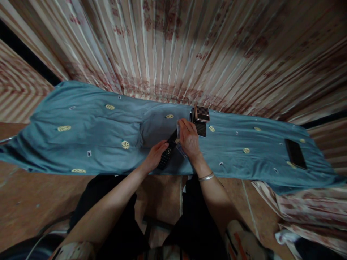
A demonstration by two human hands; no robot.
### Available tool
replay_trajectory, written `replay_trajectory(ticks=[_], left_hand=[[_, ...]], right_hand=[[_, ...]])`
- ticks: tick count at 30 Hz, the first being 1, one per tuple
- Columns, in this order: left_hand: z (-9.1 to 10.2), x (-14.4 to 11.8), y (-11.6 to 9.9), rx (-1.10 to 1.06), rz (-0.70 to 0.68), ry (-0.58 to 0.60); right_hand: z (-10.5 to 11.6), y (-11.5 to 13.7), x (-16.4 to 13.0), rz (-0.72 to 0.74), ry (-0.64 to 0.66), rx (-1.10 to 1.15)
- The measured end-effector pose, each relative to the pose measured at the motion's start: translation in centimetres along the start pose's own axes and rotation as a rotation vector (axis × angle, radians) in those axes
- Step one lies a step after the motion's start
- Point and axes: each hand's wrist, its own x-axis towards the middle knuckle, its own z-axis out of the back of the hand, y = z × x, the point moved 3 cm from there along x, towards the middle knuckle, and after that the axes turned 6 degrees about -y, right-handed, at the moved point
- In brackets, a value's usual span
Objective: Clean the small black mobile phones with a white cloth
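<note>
"Head view: which way does the black handset (166,157) lie from the left grip (156,154)?"

"Right against it, on its right side. That hand is clamped on the keypad half, thumb over the left side; the other fingers are hidden beneath."

"And its long axis?"

"Diagonal: the keypad end points to the counter's (89,133) near edge, and the other end reaches toward the far edge, leaning right."

"Which hand is nearer?"

"Of the 2, I'd judge the left, at the keypad half. The right grip (189,136) is over at the far end, fingers together on a white tissue (178,128). I can't tell whether the tissue touches the handset."

"Where is the handset on the counter?"

"Around mid-length, close to the near edge. Whether it rests on the cloth or is lifted, I can't tell."

"Anything beside the right hand?"

"1 pale item (181,150) partly under it, too hidden to name. Beyond, by the far edge, a checkered case (202,112); toward the right end, 1 dark slab (295,153)."
</note>
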Motion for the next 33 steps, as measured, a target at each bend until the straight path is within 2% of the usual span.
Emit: replay_trajectory(ticks=[10,16,24,28,33], left_hand=[[0.0,-0.1,0.0,0.041,-0.054,-0.003],[-0.2,-0.4,0.1,0.015,0.038,0.035],[-0.1,-0.1,0.6,-0.098,0.068,0.008],[-0.3,-0.3,0.2,-0.16,0.079,-0.007],[-0.8,-0.5,-0.7,-0.242,0.104,-0.03]], right_hand=[[0.0,-0.7,-0.3,-0.021,-0.03,0.044],[-0.3,-1.2,-0.5,-0.067,-0.056,0.077],[-0.2,-1.8,-0.6,-0.156,-0.047,0.13],[-0.3,-2.2,-0.5,-0.268,-0.076,0.186],[-0.9,-3.4,-0.2,-0.489,-0.131,0.339]])
